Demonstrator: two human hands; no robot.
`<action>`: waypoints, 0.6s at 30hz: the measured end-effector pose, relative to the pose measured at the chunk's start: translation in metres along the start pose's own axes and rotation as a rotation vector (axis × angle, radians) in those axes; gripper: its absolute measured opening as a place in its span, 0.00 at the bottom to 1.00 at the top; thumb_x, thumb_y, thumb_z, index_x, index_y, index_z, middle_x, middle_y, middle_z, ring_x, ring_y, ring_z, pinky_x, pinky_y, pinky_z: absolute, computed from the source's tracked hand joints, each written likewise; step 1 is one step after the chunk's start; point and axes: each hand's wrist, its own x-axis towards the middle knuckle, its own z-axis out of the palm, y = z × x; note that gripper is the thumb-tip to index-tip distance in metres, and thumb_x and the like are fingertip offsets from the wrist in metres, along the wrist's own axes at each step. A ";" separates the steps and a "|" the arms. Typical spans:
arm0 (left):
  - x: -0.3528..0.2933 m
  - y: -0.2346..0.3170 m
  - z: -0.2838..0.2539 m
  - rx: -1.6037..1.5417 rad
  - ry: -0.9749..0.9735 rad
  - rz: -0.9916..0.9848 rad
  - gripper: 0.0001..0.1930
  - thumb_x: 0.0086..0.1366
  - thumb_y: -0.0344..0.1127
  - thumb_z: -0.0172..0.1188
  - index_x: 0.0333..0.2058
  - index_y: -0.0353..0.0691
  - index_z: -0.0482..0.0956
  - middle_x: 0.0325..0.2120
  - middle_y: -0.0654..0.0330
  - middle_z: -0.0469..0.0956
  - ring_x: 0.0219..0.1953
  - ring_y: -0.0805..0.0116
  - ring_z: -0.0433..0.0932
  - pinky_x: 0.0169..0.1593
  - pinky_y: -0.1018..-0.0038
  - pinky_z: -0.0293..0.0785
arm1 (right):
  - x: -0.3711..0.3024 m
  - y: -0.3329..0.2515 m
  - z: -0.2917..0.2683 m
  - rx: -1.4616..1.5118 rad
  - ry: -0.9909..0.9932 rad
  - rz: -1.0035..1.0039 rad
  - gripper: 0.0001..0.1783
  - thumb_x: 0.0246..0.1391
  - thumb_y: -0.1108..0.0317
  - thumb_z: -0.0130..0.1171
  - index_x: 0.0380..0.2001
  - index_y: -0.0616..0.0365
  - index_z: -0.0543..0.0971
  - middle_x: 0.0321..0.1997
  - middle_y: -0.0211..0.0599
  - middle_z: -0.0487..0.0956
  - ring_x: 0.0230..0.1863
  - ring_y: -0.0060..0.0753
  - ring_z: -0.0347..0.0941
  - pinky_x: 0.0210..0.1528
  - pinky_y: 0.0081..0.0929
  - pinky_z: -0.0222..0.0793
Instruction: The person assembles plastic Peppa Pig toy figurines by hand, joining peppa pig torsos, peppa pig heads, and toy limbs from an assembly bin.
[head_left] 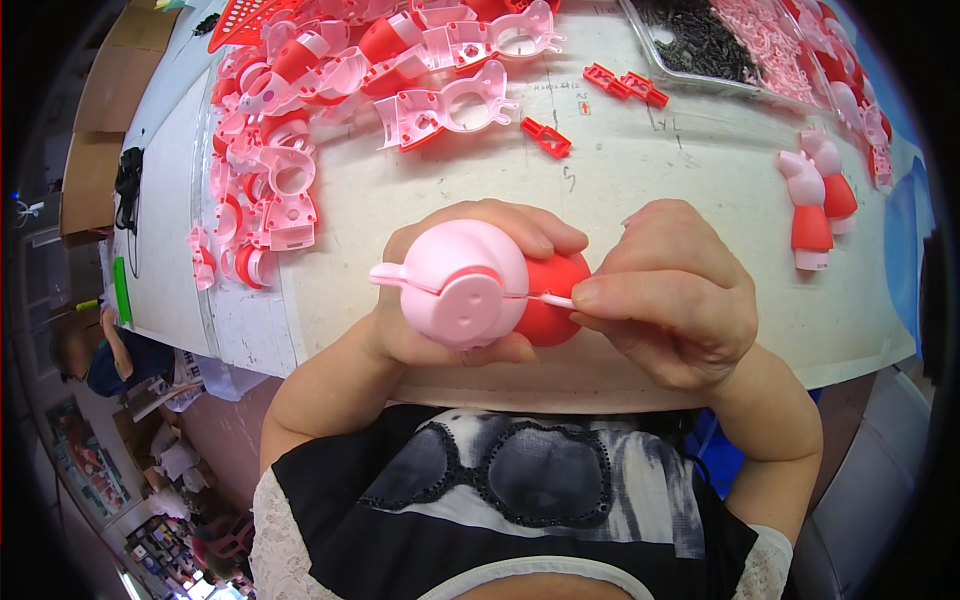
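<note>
A pink and red plastic pig toy [470, 285] is held over the near edge of the white table [640, 170]. My left hand [440, 300] wraps around its pink head from behind, fingers over the top. My right hand [670, 295] pinches a thin pink arm piece [553, 299] sticking out at the seam of the red body [555, 300]. Both hands touch the toy.
A heap of pink and red toy shell halves [300, 130] covers the table's far left. Small red clips [545, 137] lie in the middle. Two finished pig toys [815, 200] lie at the right. A clear tray [700, 45] of dark and pink parts sits far right. A person sits at lower left [100, 350].
</note>
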 end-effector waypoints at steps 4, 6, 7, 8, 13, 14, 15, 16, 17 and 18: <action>0.001 0.003 -0.003 0.031 -0.022 -0.034 0.31 0.39 0.38 0.74 0.42 0.33 0.71 0.45 0.44 0.71 0.46 0.58 0.73 0.49 0.65 0.70 | -0.004 0.005 0.005 0.050 0.005 0.039 0.16 0.33 0.71 0.66 0.32 0.55 0.78 0.30 0.34 0.75 0.30 0.34 0.70 0.34 0.27 0.66; 0.004 0.001 0.000 -0.046 0.036 -0.012 0.31 0.40 0.41 0.74 0.42 0.35 0.72 0.51 0.41 0.65 0.53 0.53 0.67 0.55 0.61 0.63 | 0.003 0.002 0.008 0.052 0.004 0.084 0.20 0.33 0.68 0.68 0.35 0.57 0.76 0.33 0.37 0.74 0.32 0.37 0.70 0.35 0.28 0.67; 0.004 -0.001 0.000 -0.046 0.035 -0.014 0.31 0.40 0.41 0.74 0.42 0.35 0.72 0.51 0.41 0.65 0.53 0.53 0.67 0.55 0.61 0.63 | 0.005 0.002 0.009 0.060 0.003 0.128 0.25 0.33 0.65 0.70 0.37 0.59 0.74 0.36 0.40 0.74 0.34 0.39 0.70 0.37 0.29 0.68; 0.005 -0.004 -0.001 -0.034 0.034 0.025 0.31 0.40 0.42 0.74 0.43 0.36 0.72 0.53 0.41 0.61 0.56 0.52 0.62 0.58 0.60 0.59 | 0.003 0.005 0.008 0.098 -0.086 0.196 0.33 0.29 0.60 0.72 0.40 0.61 0.70 0.40 0.44 0.73 0.38 0.42 0.70 0.40 0.31 0.68; 0.005 -0.007 0.001 -0.011 0.004 0.037 0.31 0.39 0.44 0.73 0.42 0.37 0.73 0.56 0.41 0.57 0.60 0.51 0.57 0.60 0.60 0.55 | -0.001 0.004 0.017 0.105 -0.127 0.248 0.34 0.29 0.59 0.72 0.42 0.61 0.70 0.40 0.44 0.73 0.41 0.44 0.70 0.42 0.32 0.68; 0.004 -0.007 0.001 -0.012 0.000 0.035 0.31 0.39 0.44 0.73 0.42 0.37 0.73 0.56 0.41 0.57 0.60 0.51 0.57 0.60 0.60 0.55 | -0.001 0.004 0.018 0.094 -0.127 0.236 0.34 0.30 0.59 0.72 0.43 0.61 0.70 0.40 0.44 0.73 0.41 0.45 0.71 0.42 0.33 0.68; 0.003 -0.006 -0.001 -0.002 -0.019 0.019 0.32 0.40 0.44 0.73 0.43 0.37 0.72 0.56 0.41 0.58 0.59 0.52 0.59 0.59 0.60 0.57 | -0.002 0.003 0.019 0.092 -0.123 0.238 0.34 0.30 0.59 0.72 0.43 0.61 0.70 0.40 0.44 0.73 0.41 0.45 0.71 0.42 0.33 0.68; 0.002 -0.006 -0.001 0.007 -0.036 0.002 0.32 0.40 0.43 0.73 0.44 0.37 0.71 0.55 0.41 0.58 0.58 0.53 0.60 0.58 0.61 0.59 | -0.002 0.004 0.019 0.093 -0.116 0.223 0.35 0.30 0.59 0.71 0.43 0.62 0.70 0.39 0.44 0.73 0.40 0.46 0.71 0.42 0.33 0.68; 0.002 -0.006 0.000 0.006 -0.039 0.000 0.32 0.40 0.43 0.73 0.44 0.37 0.71 0.55 0.41 0.58 0.58 0.53 0.60 0.58 0.61 0.59 | -0.003 0.004 0.019 0.094 -0.109 0.209 0.35 0.30 0.59 0.71 0.43 0.62 0.70 0.38 0.44 0.74 0.39 0.46 0.71 0.41 0.34 0.69; 0.002 -0.006 0.000 -0.056 -0.058 -0.033 0.32 0.41 0.43 0.73 0.44 0.37 0.70 0.55 0.41 0.59 0.57 0.54 0.62 0.56 0.62 0.61 | -0.004 0.004 0.020 0.093 -0.106 0.211 0.35 0.30 0.59 0.71 0.43 0.62 0.70 0.38 0.44 0.74 0.39 0.46 0.71 0.41 0.34 0.69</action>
